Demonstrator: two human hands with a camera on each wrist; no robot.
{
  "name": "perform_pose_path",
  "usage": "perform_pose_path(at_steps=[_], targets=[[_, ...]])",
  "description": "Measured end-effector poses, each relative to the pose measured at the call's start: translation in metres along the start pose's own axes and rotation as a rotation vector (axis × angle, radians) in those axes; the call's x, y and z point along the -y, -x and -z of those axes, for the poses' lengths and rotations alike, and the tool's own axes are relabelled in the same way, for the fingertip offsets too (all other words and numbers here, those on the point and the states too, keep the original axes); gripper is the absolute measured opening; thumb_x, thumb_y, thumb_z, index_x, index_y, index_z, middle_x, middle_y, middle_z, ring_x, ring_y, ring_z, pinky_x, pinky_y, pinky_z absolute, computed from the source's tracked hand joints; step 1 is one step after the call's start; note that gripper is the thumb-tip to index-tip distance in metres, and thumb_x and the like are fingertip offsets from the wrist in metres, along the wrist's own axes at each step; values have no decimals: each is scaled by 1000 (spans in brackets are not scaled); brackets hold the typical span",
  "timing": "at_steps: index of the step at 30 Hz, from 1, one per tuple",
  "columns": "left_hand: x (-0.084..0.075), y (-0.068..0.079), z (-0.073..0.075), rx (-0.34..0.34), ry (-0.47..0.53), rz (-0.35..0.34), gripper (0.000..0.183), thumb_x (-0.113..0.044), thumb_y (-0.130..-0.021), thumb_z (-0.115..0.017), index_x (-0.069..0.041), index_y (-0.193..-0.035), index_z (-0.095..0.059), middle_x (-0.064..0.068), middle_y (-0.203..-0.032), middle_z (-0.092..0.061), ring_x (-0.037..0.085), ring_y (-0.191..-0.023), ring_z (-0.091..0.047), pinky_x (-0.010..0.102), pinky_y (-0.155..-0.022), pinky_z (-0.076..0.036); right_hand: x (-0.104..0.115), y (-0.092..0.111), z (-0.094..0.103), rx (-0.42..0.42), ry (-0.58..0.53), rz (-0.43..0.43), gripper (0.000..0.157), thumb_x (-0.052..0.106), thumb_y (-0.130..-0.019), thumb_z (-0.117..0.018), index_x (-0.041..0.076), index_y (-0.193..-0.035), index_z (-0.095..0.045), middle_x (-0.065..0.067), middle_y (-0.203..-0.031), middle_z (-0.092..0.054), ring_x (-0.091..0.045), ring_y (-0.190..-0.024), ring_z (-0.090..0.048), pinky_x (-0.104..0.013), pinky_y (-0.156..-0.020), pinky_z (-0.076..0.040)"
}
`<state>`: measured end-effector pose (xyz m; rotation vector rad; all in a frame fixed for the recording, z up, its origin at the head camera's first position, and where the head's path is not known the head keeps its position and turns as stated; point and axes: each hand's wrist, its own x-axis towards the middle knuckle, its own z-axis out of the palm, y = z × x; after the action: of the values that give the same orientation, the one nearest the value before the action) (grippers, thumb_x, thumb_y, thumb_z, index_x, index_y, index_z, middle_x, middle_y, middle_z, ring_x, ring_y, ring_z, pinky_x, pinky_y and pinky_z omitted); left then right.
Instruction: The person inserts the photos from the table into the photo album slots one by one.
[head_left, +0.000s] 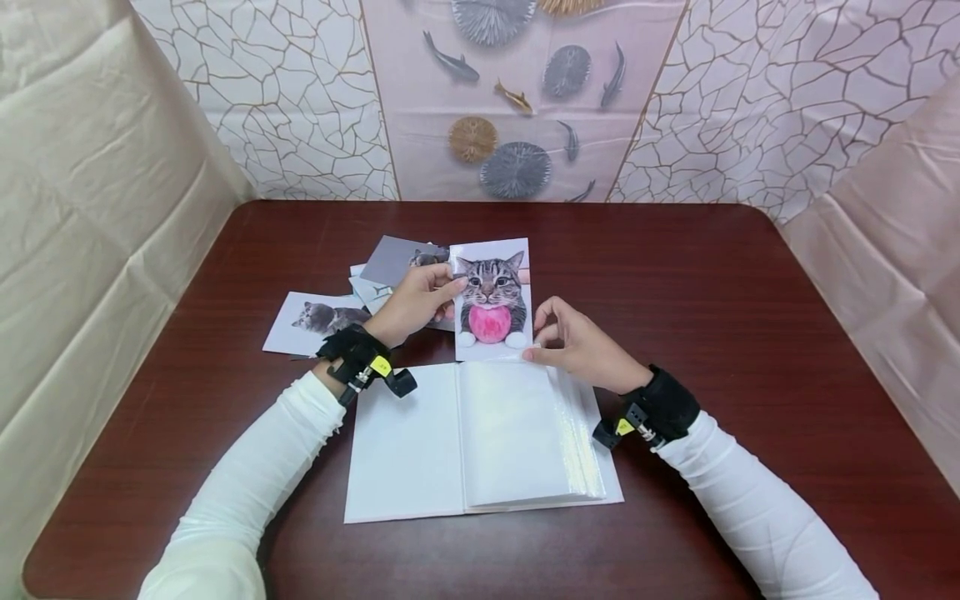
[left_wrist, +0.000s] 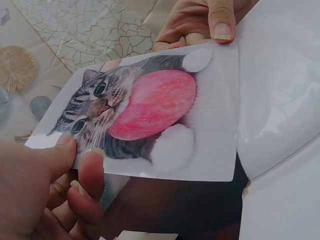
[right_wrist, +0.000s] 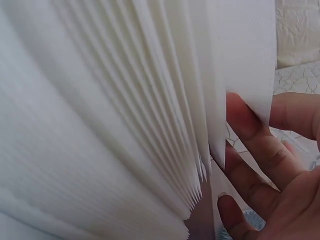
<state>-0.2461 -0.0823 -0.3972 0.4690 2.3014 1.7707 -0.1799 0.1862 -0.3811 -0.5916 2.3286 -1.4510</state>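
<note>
A photo card (head_left: pixel 491 300) of a tabby cat with a pink ball stands over the top of a white photo album (head_left: pixel 405 450). My left hand (head_left: pixel 420 302) pinches the card's left edge, its thumb (left_wrist: pixel 60 155) on the picture side. The card's lower edge meets the upper edge of a clear-sleeved page (head_left: pixel 517 425). At that edge, by the card's lower right corner, my right hand (head_left: pixel 573 342) pinches the page between thumb and fingers. In the right wrist view the page (right_wrist: pixel 247 55) sits between them, apart from the fanned leaves (right_wrist: pixel 125 100).
Behind my left hand lie several more photo cards, one with a grey cat (head_left: pixel 315 321) and a grey one (head_left: pixel 393 260) overlapping others. The dark red table (head_left: pixel 675 275) ends at a patterned cloth backdrop (head_left: pixel 300 100). Cream drapes (head_left: pixel 97 208) hang at both sides.
</note>
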Motion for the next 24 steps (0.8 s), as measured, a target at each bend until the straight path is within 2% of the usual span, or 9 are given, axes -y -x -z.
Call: perform_pose_path(at_steps=[4,7,10,16,24], targets=[[-1,0,-4,-21,11,-4,25,-30,-95,-57,-5,-92,-56,15,-70,-54,27,-62,-51,27,-52,-40,1,0,0,8,-9,-29,49,16,-85,-71,3,-117,-36,-11,-78,-64,-19,-63,-47,-30,-57,-30],[-2,0,-6,-15,25,-3,26,-31,-95,-57,-5,-91,-56,17,-71,-54,29,-61,-51,27,-51,-40,2,1,-1,15,-8,-48,51,18,-86,-71,4,-120,-36,-10,-74,-60,-17,-54,-34,-31,-53,-25],[-2,1,-7,-1,34,8,27,-32,-95,-57,-5,-91,-55,16,-69,-54,28,-61,-52,28,-51,-40,4,1,-1,17,-8,-55,52,18,-86,-70,4,-121,-35,-9,-72,-58,-16,-51,-26,-31,-51,-23],[1,3,-5,22,44,26,28,-33,-95,-56,-5,-92,-54,7,-67,-55,26,-62,-53,27,-54,-41,4,2,-1,19,-31,-35,50,18,-87,-69,4,-123,-37,-11,-74,-59,-16,-50,-29,-31,-51,-24],[9,9,0,68,23,42,27,-31,-96,-55,-4,-96,-55,9,-69,-64,24,-62,-54,28,-57,-43,4,1,-1,0,-21,-40,49,18,-86,-70,5,-124,-41,-11,-79,-64,-23,-60,-47,-30,-53,-28]])
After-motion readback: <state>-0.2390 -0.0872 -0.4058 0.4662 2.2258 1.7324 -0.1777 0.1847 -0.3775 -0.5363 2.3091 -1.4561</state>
